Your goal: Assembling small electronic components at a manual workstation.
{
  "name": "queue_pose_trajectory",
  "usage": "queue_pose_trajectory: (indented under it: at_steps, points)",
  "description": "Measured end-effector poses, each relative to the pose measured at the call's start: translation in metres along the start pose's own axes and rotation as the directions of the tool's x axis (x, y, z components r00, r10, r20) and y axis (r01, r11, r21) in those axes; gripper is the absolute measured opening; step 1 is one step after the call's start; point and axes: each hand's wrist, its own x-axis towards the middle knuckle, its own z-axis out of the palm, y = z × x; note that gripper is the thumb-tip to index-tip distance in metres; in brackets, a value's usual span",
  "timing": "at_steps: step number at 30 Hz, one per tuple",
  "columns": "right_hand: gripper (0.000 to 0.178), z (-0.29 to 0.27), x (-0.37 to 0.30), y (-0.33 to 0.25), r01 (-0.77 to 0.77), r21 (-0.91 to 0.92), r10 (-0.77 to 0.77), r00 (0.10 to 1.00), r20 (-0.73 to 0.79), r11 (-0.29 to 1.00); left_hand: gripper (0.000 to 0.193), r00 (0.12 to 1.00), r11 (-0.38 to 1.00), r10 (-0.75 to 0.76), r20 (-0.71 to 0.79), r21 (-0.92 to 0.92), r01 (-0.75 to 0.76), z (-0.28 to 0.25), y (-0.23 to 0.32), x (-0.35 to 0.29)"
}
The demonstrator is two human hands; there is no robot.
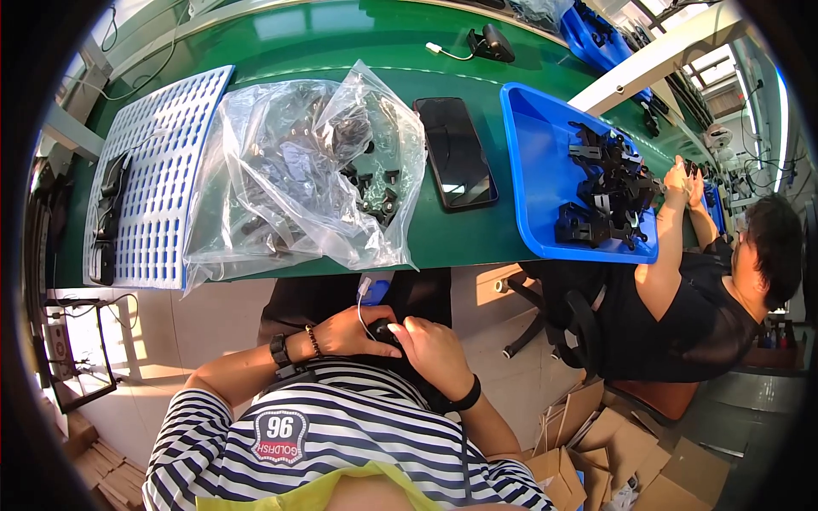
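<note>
Low over my lap, just below the table edge, both my hands close around a small black part (385, 331) with a thin white cable. My left hand (345, 330) wraps it from the left, its fingers bent inward. From the other side, my right hand (434, 351) grips it, with the thumb on top. Most of the part is hidden by my fingers. Its cable rises past my left hand to a white connector (365, 286), near a small blue item (376, 293).
On the green table (341, 34) are a white slotted tray (158, 170) with black parts, a clear plastic bag (281, 179) of black parts, a phone (457, 153), a blue bin (521, 170) and a cabled black part (492, 43). A co-worker (682, 315) sits right; cardboard boxes (613, 443) stand below.
</note>
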Motion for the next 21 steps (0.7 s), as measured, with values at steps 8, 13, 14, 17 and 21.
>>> queue_pose_trajectory:
  at_steps: [8, 13, 14, 17, 21]
  points:
    - [0.026, -0.005, 0.003, -0.003, -0.064, 0.017, 0.062, 0.992, 0.106, 0.998, 0.048, 1.000, 1.000, -0.008, 0.008, -0.023, 0.008, 0.000, -0.002, 0.000]
    - [0.027, -0.009, 0.001, -0.002, 0.059, 0.135, -0.054, 0.998, -0.041, 0.989, 0.048, 1.000, 0.999, 0.018, 0.005, -0.051, -0.018, 0.001, -0.001, 0.000]
    - [0.027, -0.009, 0.001, -0.002, 0.059, 0.134, -0.054, 0.998, -0.041, 0.989, 0.048, 1.000, 0.998, 0.007, 0.005, -0.058, -0.007, 0.000, 0.000, -0.001]
    - [0.027, -0.007, 0.000, 0.002, 0.096, 0.223, -0.092, 0.995, -0.028, 0.970, 0.048, 1.000, 0.998, -0.012, 0.011, -0.065, 0.013, -0.001, 0.004, -0.002]
    - [0.025, 0.006, 0.002, -0.002, 0.079, 0.193, -0.054, 0.990, -0.131, 0.978, 0.048, 1.000, 0.997, 0.026, -0.007, -0.074, -0.027, 0.002, -0.001, -0.002]
